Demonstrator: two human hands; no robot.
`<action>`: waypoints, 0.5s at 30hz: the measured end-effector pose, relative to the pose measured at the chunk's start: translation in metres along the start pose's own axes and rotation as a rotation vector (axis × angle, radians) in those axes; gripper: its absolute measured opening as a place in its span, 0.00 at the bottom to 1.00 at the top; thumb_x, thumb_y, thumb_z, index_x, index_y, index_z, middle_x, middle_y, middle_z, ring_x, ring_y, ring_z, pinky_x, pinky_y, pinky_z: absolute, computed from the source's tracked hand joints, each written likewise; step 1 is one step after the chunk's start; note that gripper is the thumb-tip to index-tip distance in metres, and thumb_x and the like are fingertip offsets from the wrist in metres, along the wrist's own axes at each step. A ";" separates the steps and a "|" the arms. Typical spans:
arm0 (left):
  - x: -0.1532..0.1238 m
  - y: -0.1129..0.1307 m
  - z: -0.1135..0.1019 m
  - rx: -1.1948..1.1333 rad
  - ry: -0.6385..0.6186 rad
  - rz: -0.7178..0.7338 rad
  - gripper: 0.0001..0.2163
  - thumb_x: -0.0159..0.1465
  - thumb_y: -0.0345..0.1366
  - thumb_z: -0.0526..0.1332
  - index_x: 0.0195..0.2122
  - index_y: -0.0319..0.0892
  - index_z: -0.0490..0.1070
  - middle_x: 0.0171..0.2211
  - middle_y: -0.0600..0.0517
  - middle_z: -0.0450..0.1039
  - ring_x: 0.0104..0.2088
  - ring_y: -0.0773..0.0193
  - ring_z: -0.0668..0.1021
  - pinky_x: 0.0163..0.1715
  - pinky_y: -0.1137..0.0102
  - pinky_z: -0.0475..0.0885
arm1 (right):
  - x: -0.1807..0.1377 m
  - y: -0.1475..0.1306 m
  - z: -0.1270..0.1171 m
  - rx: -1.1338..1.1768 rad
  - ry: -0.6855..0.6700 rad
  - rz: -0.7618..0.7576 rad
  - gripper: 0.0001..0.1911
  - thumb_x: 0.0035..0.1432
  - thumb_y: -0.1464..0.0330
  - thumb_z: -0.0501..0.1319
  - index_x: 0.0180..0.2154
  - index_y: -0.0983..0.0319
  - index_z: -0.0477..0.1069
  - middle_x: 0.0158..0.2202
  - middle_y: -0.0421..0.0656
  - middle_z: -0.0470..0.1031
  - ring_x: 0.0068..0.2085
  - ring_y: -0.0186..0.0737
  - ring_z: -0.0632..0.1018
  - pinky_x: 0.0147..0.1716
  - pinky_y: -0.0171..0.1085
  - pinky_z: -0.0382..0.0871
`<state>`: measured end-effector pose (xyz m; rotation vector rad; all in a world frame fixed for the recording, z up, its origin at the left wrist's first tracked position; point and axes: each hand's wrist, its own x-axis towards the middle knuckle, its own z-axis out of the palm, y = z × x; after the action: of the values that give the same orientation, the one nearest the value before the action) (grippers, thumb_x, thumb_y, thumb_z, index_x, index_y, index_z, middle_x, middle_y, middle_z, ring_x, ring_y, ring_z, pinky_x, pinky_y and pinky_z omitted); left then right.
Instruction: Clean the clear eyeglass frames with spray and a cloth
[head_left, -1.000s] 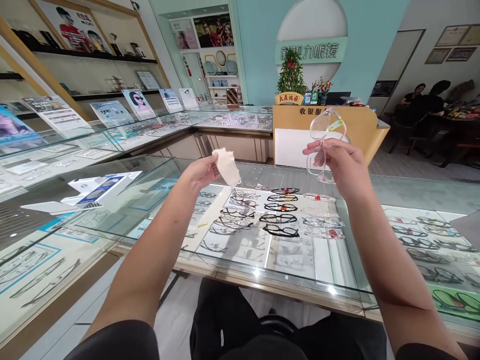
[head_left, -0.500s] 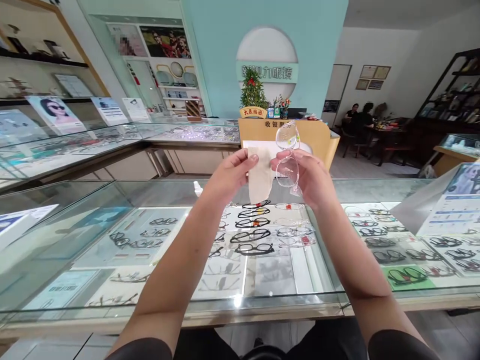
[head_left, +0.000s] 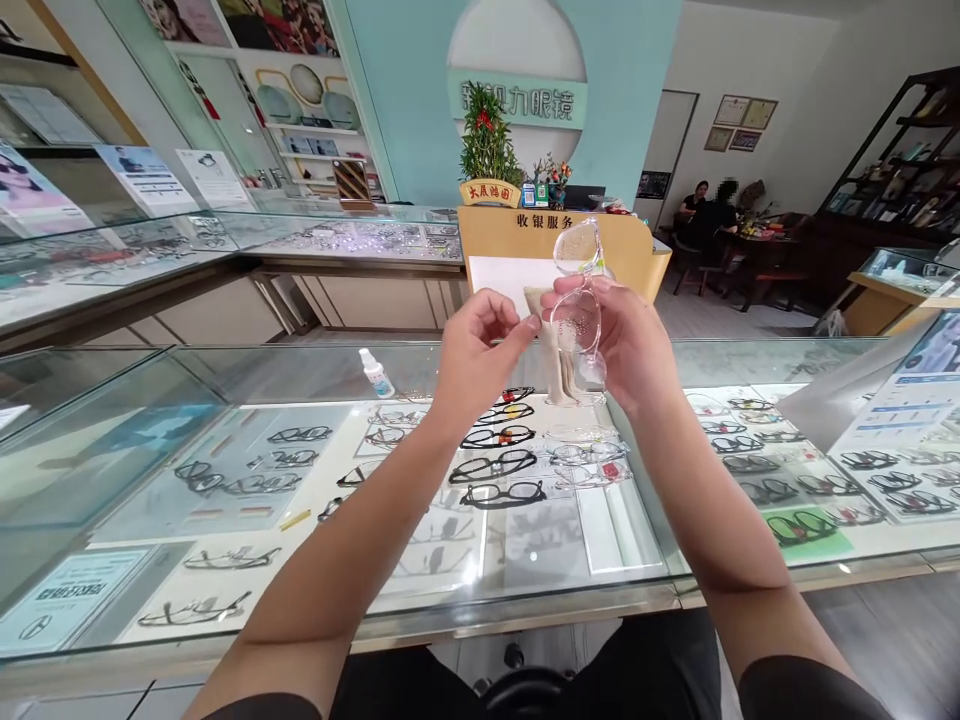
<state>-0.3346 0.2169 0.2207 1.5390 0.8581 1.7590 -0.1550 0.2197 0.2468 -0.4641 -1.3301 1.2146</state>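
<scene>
Clear-framed eyeglasses [head_left: 576, 318] are raised above the glass counter, turned so one lens sits over the other. My right hand [head_left: 634, 345] is closed on them around the bridge, with fingertips behind the frame. A beige cleaning cloth [head_left: 556, 365] hangs in folds just left of and behind the lower lens, partly covered by it. My left hand [head_left: 484, 350] pinches at the cloth's upper left edge with thumb and finger. Both lenses look speckled with droplets. Below, black-framed glasses [head_left: 495, 465] lie in a column inside the display case.
A white spray bottle [head_left: 376, 374] stands on the glass counter [head_left: 420, 610] left of my hands. Clear frames [head_left: 589, 455] and more glasses fill the case. Beyond are a wooden cashier desk [head_left: 630, 250] and two people [head_left: 709, 212] seated at a table.
My left hand's grip has shifted on the cloth, which went from flat and spread to bunched folds closer to the glasses. The view has tilted, and the spray bottle shows more fully.
</scene>
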 end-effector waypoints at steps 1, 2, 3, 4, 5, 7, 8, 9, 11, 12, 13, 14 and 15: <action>-0.001 0.001 0.001 -0.003 -0.048 -0.011 0.18 0.61 0.43 0.80 0.32 0.45 0.71 0.29 0.55 0.71 0.29 0.68 0.72 0.27 0.72 0.70 | 0.000 0.001 0.001 -0.002 -0.001 0.011 0.13 0.66 0.55 0.68 0.43 0.55 0.84 0.45 0.44 0.90 0.54 0.51 0.89 0.53 0.49 0.86; -0.001 0.002 0.002 -0.018 -0.095 -0.023 0.16 0.62 0.44 0.79 0.33 0.45 0.73 0.30 0.54 0.73 0.30 0.67 0.74 0.28 0.71 0.73 | -0.001 0.001 0.001 0.001 -0.006 0.021 0.13 0.66 0.55 0.67 0.43 0.55 0.84 0.45 0.44 0.90 0.54 0.51 0.89 0.53 0.49 0.86; -0.001 0.003 0.002 -0.040 -0.127 -0.028 0.15 0.62 0.44 0.78 0.34 0.45 0.74 0.32 0.54 0.75 0.31 0.66 0.76 0.30 0.69 0.75 | -0.001 0.001 0.002 0.005 -0.010 0.029 0.12 0.66 0.55 0.67 0.43 0.54 0.85 0.46 0.44 0.90 0.55 0.51 0.89 0.53 0.48 0.87; -0.001 0.003 0.002 -0.061 -0.146 -0.027 0.15 0.61 0.44 0.79 0.35 0.44 0.75 0.33 0.53 0.77 0.32 0.65 0.77 0.32 0.68 0.77 | -0.002 0.001 0.002 0.009 -0.010 0.033 0.12 0.66 0.56 0.67 0.44 0.54 0.85 0.46 0.44 0.90 0.55 0.51 0.88 0.53 0.48 0.87; -0.001 0.004 0.002 -0.075 -0.160 -0.025 0.16 0.60 0.44 0.81 0.36 0.44 0.75 0.34 0.53 0.78 0.34 0.65 0.79 0.34 0.68 0.79 | -0.002 0.000 0.002 0.012 -0.007 0.031 0.12 0.66 0.56 0.67 0.44 0.54 0.85 0.47 0.44 0.90 0.56 0.51 0.88 0.53 0.48 0.87; 0.000 0.004 0.001 -0.082 -0.164 -0.024 0.19 0.56 0.43 0.84 0.38 0.44 0.77 0.37 0.52 0.80 0.36 0.64 0.81 0.36 0.68 0.80 | -0.002 -0.001 0.003 0.010 0.010 0.025 0.13 0.65 0.55 0.67 0.44 0.54 0.84 0.47 0.44 0.90 0.58 0.51 0.88 0.54 0.47 0.87; 0.000 0.004 0.001 -0.080 -0.161 -0.027 0.20 0.54 0.43 0.84 0.38 0.44 0.77 0.38 0.51 0.82 0.37 0.63 0.81 0.37 0.68 0.80 | -0.002 -0.001 0.002 0.005 0.017 0.025 0.13 0.65 0.54 0.67 0.44 0.54 0.84 0.47 0.44 0.90 0.59 0.51 0.87 0.55 0.48 0.87; 0.000 0.004 0.001 -0.074 -0.154 -0.030 0.20 0.54 0.43 0.85 0.38 0.44 0.78 0.38 0.51 0.82 0.38 0.63 0.81 0.37 0.68 0.80 | -0.001 -0.001 0.003 -0.002 0.023 0.029 0.14 0.65 0.54 0.67 0.44 0.54 0.84 0.47 0.44 0.90 0.59 0.52 0.87 0.56 0.48 0.86; -0.001 0.004 0.001 -0.056 -0.127 -0.032 0.18 0.56 0.44 0.84 0.37 0.44 0.78 0.36 0.51 0.82 0.36 0.63 0.81 0.35 0.69 0.79 | -0.001 -0.002 0.003 -0.017 0.031 0.042 0.15 0.64 0.52 0.67 0.44 0.54 0.84 0.47 0.45 0.90 0.60 0.53 0.87 0.57 0.50 0.86; -0.001 0.005 0.002 -0.048 -0.113 -0.029 0.18 0.57 0.44 0.83 0.36 0.44 0.77 0.35 0.52 0.81 0.35 0.64 0.80 0.34 0.69 0.79 | -0.001 -0.001 0.003 -0.021 0.035 0.047 0.16 0.64 0.52 0.67 0.44 0.55 0.83 0.47 0.45 0.90 0.60 0.53 0.87 0.58 0.50 0.86; -0.002 0.006 0.002 -0.041 -0.107 -0.025 0.18 0.57 0.44 0.83 0.35 0.43 0.77 0.34 0.52 0.81 0.35 0.64 0.81 0.35 0.69 0.79 | -0.001 -0.001 0.004 -0.021 0.036 0.051 0.16 0.64 0.51 0.67 0.44 0.55 0.83 0.47 0.45 0.90 0.60 0.53 0.87 0.58 0.50 0.86; -0.002 0.006 0.003 -0.035 -0.104 -0.021 0.19 0.56 0.44 0.84 0.36 0.44 0.77 0.35 0.52 0.81 0.35 0.64 0.81 0.36 0.68 0.79 | -0.001 -0.001 0.004 -0.016 0.034 0.052 0.17 0.63 0.51 0.67 0.44 0.55 0.83 0.47 0.45 0.90 0.60 0.53 0.87 0.58 0.50 0.86; -0.003 0.007 0.003 -0.030 -0.104 -0.015 0.20 0.54 0.44 0.84 0.36 0.44 0.77 0.35 0.52 0.82 0.36 0.63 0.82 0.37 0.68 0.79 | -0.001 0.000 0.004 -0.009 0.031 0.052 0.16 0.63 0.51 0.67 0.44 0.54 0.83 0.46 0.45 0.90 0.60 0.53 0.87 0.57 0.50 0.86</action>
<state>-0.3318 0.2110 0.2250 1.5852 0.7872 1.6581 -0.1587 0.2173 0.2474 -0.5244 -1.3045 1.2404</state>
